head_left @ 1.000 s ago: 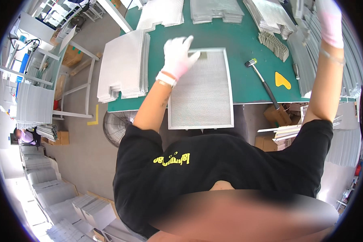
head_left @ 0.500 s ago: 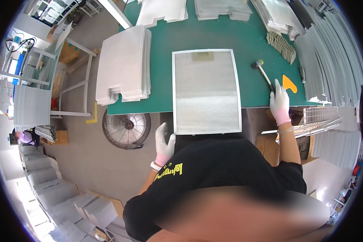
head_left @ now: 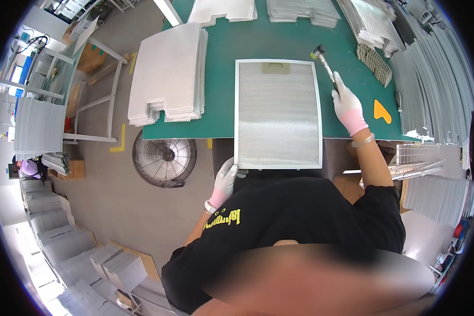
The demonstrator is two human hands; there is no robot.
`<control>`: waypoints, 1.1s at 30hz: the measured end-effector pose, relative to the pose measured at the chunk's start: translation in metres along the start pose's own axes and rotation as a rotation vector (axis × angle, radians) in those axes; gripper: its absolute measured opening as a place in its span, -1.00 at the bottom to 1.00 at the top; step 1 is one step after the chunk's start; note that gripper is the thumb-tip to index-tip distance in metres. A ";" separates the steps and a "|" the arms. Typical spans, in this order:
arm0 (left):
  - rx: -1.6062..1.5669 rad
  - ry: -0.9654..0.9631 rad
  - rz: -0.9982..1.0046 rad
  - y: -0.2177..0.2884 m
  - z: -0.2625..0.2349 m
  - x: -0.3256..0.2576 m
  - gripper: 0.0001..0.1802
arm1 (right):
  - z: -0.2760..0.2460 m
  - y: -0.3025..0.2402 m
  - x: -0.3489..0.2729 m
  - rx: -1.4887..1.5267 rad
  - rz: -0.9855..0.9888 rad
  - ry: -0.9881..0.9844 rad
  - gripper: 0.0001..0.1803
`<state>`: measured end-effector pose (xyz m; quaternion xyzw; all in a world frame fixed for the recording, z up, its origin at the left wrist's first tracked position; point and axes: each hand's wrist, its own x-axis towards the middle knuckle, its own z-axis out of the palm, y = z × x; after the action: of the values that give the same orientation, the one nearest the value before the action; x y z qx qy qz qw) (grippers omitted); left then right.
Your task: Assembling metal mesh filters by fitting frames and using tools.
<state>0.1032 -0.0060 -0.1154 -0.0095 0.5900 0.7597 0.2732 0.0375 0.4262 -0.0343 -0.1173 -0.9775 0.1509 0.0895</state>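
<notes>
A silver mesh filter panel (head_left: 278, 116) with a pale metal rim lies on the green table, its near end reaching past the table's edge toward my body. At its near left corner, my left hand (head_left: 226, 183), in a white and pink glove, is closed around the rim. To the right of the panel, my right hand (head_left: 348, 107), gloved alike, grips the handle of a small mallet (head_left: 325, 64). The mallet's head, dark with a yellow-green face, is raised beside the panel's far right corner. An olive tab (head_left: 275, 68) sits inside the panel's far end.
Notched mesh sheets (head_left: 166, 73) are stacked on the left of the table (head_left: 221, 42). An orange scraper (head_left: 382, 111) and a fanned row of olive tabs (head_left: 374, 65) lie at right, near many upright grey frames (head_left: 432, 84). A floor fan (head_left: 166, 156) stands below the left edge.
My right hand has picked up the mallet from the table and brought it left toward the panel. My left hand has moved onto the panel's near left corner. The view has shifted slightly.
</notes>
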 end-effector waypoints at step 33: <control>-0.106 0.015 -0.060 0.004 0.011 -0.012 -0.55 | 0.012 -0.055 0.048 0.169 0.011 -0.004 -0.40</control>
<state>0.1151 -0.0014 -0.1042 -0.0472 0.5504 0.7813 0.2906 -0.0223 0.3838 -0.0215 -0.1143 -0.9608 0.2336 0.0962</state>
